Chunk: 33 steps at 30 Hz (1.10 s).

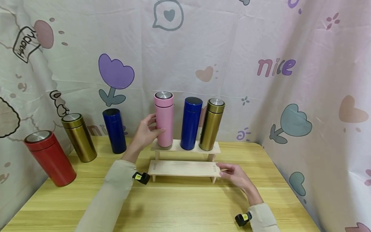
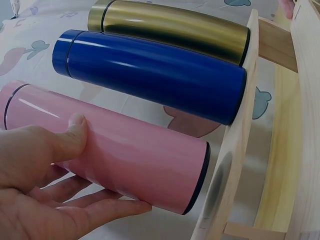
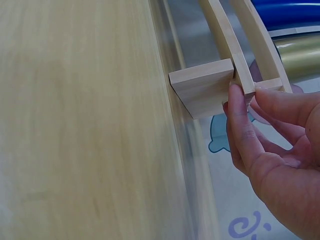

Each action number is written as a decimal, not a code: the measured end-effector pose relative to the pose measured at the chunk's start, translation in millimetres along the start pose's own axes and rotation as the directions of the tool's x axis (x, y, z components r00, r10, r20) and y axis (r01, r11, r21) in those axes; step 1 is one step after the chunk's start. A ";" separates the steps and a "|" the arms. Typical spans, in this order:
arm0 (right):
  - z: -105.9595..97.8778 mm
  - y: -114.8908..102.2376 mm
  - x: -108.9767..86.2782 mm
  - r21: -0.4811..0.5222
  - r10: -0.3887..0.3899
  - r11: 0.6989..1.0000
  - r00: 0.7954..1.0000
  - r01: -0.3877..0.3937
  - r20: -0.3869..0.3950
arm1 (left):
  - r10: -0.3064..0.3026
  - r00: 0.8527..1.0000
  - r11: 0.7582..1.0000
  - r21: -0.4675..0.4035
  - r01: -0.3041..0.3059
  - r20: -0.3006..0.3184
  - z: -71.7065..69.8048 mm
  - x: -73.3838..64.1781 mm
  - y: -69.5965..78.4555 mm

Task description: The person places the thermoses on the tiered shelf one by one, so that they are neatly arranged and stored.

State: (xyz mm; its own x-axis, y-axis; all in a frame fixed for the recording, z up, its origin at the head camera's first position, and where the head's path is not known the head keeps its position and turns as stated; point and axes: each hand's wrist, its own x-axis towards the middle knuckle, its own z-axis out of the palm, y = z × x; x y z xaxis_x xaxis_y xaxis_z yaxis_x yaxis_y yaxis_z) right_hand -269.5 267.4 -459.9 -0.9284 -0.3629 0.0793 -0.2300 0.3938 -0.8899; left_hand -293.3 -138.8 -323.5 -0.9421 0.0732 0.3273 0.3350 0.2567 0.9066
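Observation:
My left hand [image 1: 145,133] grips a pink thermos bottle [image 1: 165,119] with a silver lid, thumb on one side and fingers on the other. In the left wrist view a narrow gap shows between the bottle's black base and the upper board [image 1: 176,147] of a small two-step wooden stand. A blue bottle [image 1: 191,125] and a gold bottle [image 1: 212,129] stand on that board, to the right of the pink one. At the right end of the lower board [image 1: 184,168], my right hand [image 1: 236,175] pinches the edge between thumb and fingers.
On the wooden table [image 1: 174,206], a red bottle [image 1: 53,161], another gold bottle [image 1: 79,138] and another blue bottle [image 1: 115,132] stand at the left. A printed curtain [image 1: 226,42] hangs behind the table and along its sides.

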 end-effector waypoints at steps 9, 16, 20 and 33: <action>-0.4 0.5 0.5 0.007 -0.005 1.000 1.000 0.005 0.006 | -0.046 0.998 0.999 0.026 0.048 -0.046 5.1 1.6 -7.1; -0.4 1.0 0.7 0.011 -0.008 1.000 1.000 0.008 0.008 | -0.060 0.997 0.997 0.037 0.062 -0.054 11.1 3.6 -8.3; -0.3 1.3 0.7 0.018 -0.007 1.000 1.000 0.007 0.009 | -0.063 0.997 0.998 0.026 0.065 -0.048 14.1 3.8 -6.4; 0.3 0.3 0.9 0.023 -0.003 1.000 1.000 0.003 0.003 | -0.023 0.999 0.999 0.029 0.024 -0.034 19.0 5.8 -11.1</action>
State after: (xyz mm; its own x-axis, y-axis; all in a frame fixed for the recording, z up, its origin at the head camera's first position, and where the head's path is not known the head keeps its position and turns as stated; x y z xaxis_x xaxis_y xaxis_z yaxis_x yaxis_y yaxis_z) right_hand -270.3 267.0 -460.2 -0.9269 -0.3666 0.0804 -0.2257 0.3733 -0.8998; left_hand -302.8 -123.0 -336.7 -0.9484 0.0344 0.3153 0.3116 0.2858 0.9062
